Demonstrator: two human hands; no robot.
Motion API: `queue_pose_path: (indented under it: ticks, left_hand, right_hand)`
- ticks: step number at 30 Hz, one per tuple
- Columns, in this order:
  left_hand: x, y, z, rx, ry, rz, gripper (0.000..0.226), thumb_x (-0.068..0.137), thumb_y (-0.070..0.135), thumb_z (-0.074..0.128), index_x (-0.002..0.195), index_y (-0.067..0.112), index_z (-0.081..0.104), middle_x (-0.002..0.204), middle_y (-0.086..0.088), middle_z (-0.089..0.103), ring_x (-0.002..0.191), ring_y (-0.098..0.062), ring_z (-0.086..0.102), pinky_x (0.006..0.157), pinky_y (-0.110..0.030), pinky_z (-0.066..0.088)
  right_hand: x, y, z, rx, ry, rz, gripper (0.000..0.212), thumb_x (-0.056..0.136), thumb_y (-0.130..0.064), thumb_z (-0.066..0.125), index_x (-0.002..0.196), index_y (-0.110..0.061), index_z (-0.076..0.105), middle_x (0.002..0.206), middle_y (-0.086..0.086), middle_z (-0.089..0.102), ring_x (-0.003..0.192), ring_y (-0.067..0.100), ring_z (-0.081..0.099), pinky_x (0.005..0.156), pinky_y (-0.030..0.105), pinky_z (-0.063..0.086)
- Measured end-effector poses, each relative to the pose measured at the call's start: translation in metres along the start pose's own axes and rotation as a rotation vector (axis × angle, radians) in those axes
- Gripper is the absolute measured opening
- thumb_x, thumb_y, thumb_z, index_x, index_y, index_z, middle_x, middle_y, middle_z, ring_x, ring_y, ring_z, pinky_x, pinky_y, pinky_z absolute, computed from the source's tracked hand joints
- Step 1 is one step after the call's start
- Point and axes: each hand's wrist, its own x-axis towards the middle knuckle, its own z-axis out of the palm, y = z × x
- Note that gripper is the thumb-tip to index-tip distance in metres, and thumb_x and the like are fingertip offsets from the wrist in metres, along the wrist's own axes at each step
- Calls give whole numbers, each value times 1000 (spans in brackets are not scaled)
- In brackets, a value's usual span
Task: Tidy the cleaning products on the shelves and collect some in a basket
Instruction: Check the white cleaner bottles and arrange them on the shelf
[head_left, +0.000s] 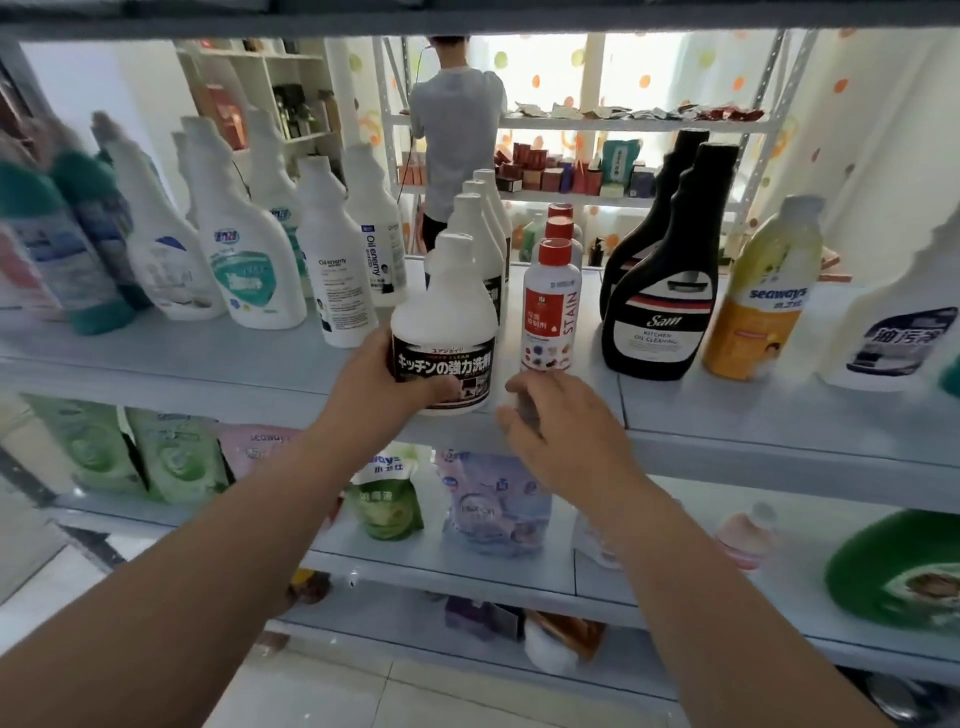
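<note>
My left hand (387, 379) grips a white bottle with a black Japanese label (444, 322) at the front edge of the upper shelf (727, 410). Behind it stands a row of matching white bottles (480, 213). My right hand (558, 426) hovers just right of that bottle, fingers loosely curled and holding nothing, below a red-capped white "STAIN" bottle (551, 306). Two more red-capped bottles stand behind that one.
White spray bottles (249, 249) and teal bottles line the shelf's left; black "Sam" bottles (660, 291), a yellow Seaways bottle (763, 291) and a white bottle stand right. Refill pouches (493, 499) fill the lower shelf. A person (457, 135) stands behind the rack.
</note>
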Motion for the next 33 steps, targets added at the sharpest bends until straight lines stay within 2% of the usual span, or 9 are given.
queue_pose_path:
  ticks: [3, 7, 10, 12, 16, 21, 25, 29, 33]
  left_hand:
    - [-44, 3, -4, -72, 63, -31, 63, 63, 49, 92, 113, 39, 54, 99, 22, 72, 92, 11, 66, 76, -18, 48]
    - [-96, -1, 0, -201, 145, -45, 70, 45, 66, 84, 100, 41, 50, 98, 19, 72, 87, 7, 68, 67, -15, 52]
    - [-110, -19, -5, -174, 168, -7, 67, 51, 52, 95, 98, 45, 48, 97, 18, 67, 88, 6, 65, 67, -11, 51]
    - [-114, -31, -12, -150, 144, -15, 67, 53, 48, 96, 98, 48, 47, 99, 22, 65, 91, 9, 63, 68, -10, 51]
    - [-120, -53, -36, -277, 75, -115, 72, 47, 58, 86, 110, 41, 54, 108, 12, 71, 98, -2, 69, 79, -25, 59]
    - [-131, -65, -64, -934, -132, -480, 69, 76, 47, 75, 128, 8, 52, 117, -19, 73, 91, -31, 77, 61, -42, 62]
    - [-147, -76, -80, -805, -344, -506, 59, 85, 60, 53, 126, 19, 63, 106, -15, 78, 89, -35, 77, 60, -47, 64]
    - [-153, -95, -104, -496, -437, -411, 28, 108, 34, 48, 124, 21, 65, 87, 6, 78, 77, -16, 76, 55, -32, 61]
    - [-161, -108, -115, -691, -500, -403, 48, 89, 37, 75, 131, 21, 58, 118, -7, 74, 103, -28, 74, 80, -47, 63]
  right_hand:
    - [-16, -26, -3, 572, -87, 39, 48, 102, -53, 52, 145, -34, 48, 139, -10, 56, 126, 5, 56, 106, 36, 51]
    - [-43, -60, 15, 962, -37, 19, 30, 106, -35, 50, 129, -53, 55, 122, -32, 67, 115, -10, 62, 89, 8, 49]
    - [-54, -74, 35, 1101, -48, 132, 36, 103, -34, 50, 120, -62, 64, 127, -26, 69, 122, -2, 63, 96, 18, 52]
    - [-60, -80, 49, 1122, -73, 186, 33, 102, -36, 51, 120, -61, 66, 130, -18, 69, 125, 7, 63, 101, 30, 53]
    - [-68, -95, 69, 1121, 1, 240, 27, 96, -52, 55, 120, -59, 67, 126, -19, 71, 118, 5, 67, 90, 24, 57]
    - [-72, -129, 86, 1342, 29, 549, 50, 85, -64, 61, 116, -28, 75, 120, 3, 76, 117, 23, 68, 87, 36, 60]
    - [-82, -155, 108, 1541, -98, 683, 62, 82, -67, 50, 118, -24, 78, 120, 10, 76, 105, 23, 75, 81, 41, 62]
    - [-99, -167, 124, 1498, -41, 677, 57, 85, -61, 60, 127, -24, 67, 114, 9, 78, 96, 22, 77, 73, 41, 62]
    - [-114, -166, 125, 1376, 4, 549, 68, 79, -30, 79, 143, -25, 55, 128, 11, 70, 113, 28, 70, 84, 41, 60]
